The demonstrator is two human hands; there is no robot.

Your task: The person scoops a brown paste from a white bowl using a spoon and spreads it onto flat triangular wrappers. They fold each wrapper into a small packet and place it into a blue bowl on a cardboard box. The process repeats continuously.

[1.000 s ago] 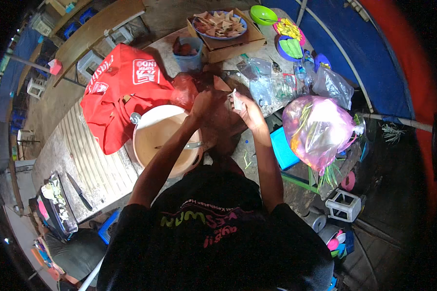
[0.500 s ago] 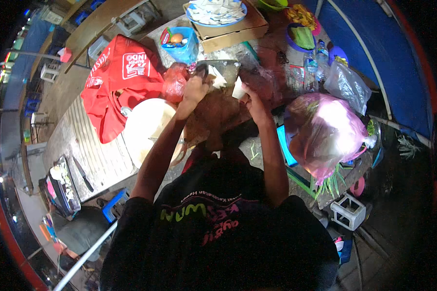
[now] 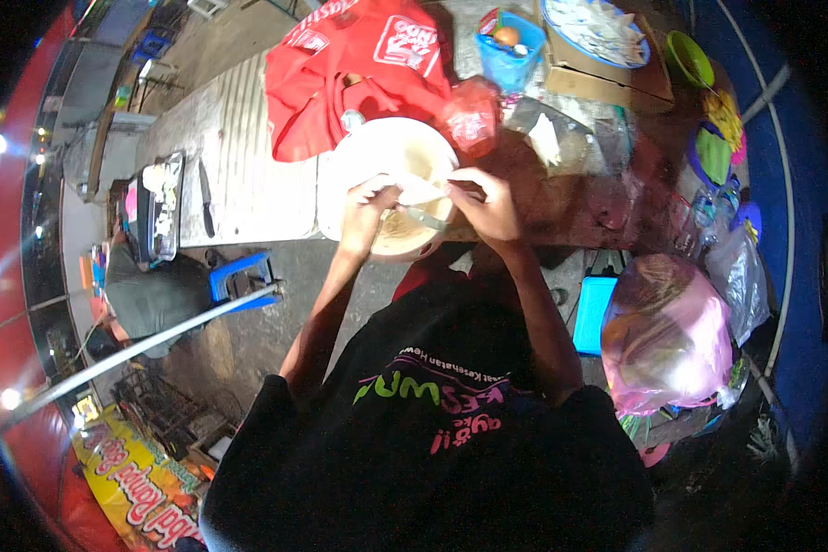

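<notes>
Both my hands are over a large white tub (image 3: 339, 170) at the table's front edge, with pale stuff inside. My left hand (image 3: 366, 216) is closed on a utensil with a greyish flat end (image 3: 425, 218); whether it is a spoon or a blade I cannot tell. My right hand (image 3: 489, 207) pinches a thin, white wrapper-like piece (image 3: 420, 191), its far side close to my left fingers. Glare blurs its outline. Right of the tub, more white pieces (image 3: 545, 143) lie on a dark tray (image 3: 575, 147).
Behind the tub lie a red cloth bag (image 3: 359, 74) and a red plastic bag (image 3: 472, 115). A blue basket (image 3: 511, 64) and a blue plate (image 3: 607, 63) of white folded pieces stand farther back. At left is a knife (image 3: 205, 198); at right, a pink bag (image 3: 667, 336).
Both hands came from the dark tray back to above the white tub, bringing the utensil and the white piece closer together. The view has turned, shifting the table contents rightward.
</notes>
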